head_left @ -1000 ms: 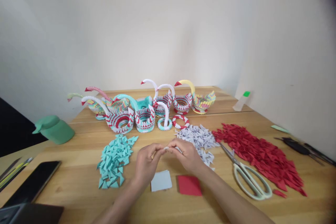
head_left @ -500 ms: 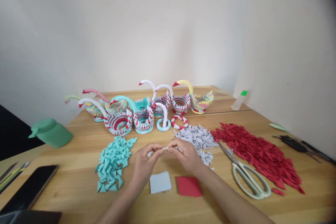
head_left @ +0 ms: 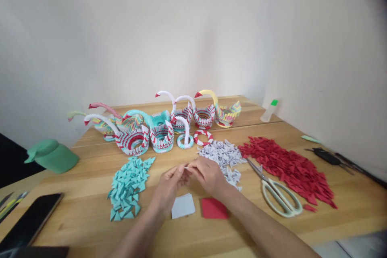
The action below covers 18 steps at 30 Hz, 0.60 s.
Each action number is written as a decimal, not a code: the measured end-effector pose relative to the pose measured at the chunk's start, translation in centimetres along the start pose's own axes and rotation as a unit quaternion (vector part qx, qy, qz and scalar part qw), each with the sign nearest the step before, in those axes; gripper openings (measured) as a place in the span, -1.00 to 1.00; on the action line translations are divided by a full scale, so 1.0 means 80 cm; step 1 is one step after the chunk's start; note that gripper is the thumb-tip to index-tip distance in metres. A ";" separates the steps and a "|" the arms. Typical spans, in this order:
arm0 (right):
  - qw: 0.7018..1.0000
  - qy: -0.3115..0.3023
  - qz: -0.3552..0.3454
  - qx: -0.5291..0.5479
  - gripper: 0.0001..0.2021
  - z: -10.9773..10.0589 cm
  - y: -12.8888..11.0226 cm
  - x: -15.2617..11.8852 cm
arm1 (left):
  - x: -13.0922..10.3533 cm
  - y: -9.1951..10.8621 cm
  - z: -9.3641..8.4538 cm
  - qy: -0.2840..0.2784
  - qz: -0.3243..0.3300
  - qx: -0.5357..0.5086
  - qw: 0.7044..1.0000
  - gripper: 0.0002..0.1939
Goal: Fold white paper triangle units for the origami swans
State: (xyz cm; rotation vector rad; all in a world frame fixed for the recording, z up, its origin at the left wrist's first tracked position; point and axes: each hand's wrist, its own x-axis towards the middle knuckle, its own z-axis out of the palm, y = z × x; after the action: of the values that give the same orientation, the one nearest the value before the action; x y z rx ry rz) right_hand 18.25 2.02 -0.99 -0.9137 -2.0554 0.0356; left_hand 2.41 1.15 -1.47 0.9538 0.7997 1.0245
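Observation:
My left hand [head_left: 169,185] and my right hand [head_left: 208,173] meet above the table's middle, fingertips together on a small white paper piece [head_left: 186,167] that is mostly hidden. Both hands are closed in a pinch. Just below them lie a stack of white paper sheets [head_left: 183,206] and a red stack [head_left: 214,209], the latter partly under my right forearm. Turquoise folded triangles [head_left: 128,189] are heaped left of my left hand. White folded pieces [head_left: 222,155] lie behind my right hand, with a red heap [head_left: 287,167] farther right.
Folded-paper swans [head_left: 133,139] stand along the back, beside a red-and-white ring [head_left: 202,138]. Scissors [head_left: 279,195], a black tool [head_left: 328,156] and a green-capped bottle [head_left: 269,111] are on the right. A green pot [head_left: 52,156] and a phone [head_left: 28,221] lie left.
My hands have drawn closer together, and the white piece between the fingertips shows less. The view has shifted, so the objects appear slightly farther left.

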 end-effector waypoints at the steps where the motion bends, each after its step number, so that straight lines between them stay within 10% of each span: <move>1: 1.000 0.000 -0.006 -0.018 -0.84 0.002 0.000 -0.001 | 0.000 -0.003 0.001 -0.009 -0.034 -0.044 0.998 -0.70; 12: 0.975 -0.116 -0.035 -0.187 -0.79 -0.004 -0.009 0.011 | 0.008 -0.008 -0.018 0.018 -0.122 -0.169 0.978 -0.90; 18: 0.957 -0.200 0.032 -0.209 -0.81 -0.110 -0.008 -0.002 | 0.012 -0.003 -0.023 0.040 -0.136 -0.170 0.975 -0.86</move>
State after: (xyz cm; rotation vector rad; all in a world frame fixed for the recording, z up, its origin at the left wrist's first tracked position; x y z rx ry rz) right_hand 24.31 -1.09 4.64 -1.3182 -2.4597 -0.2041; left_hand 1.14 2.47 -2.51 0.4970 0.7662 0.9255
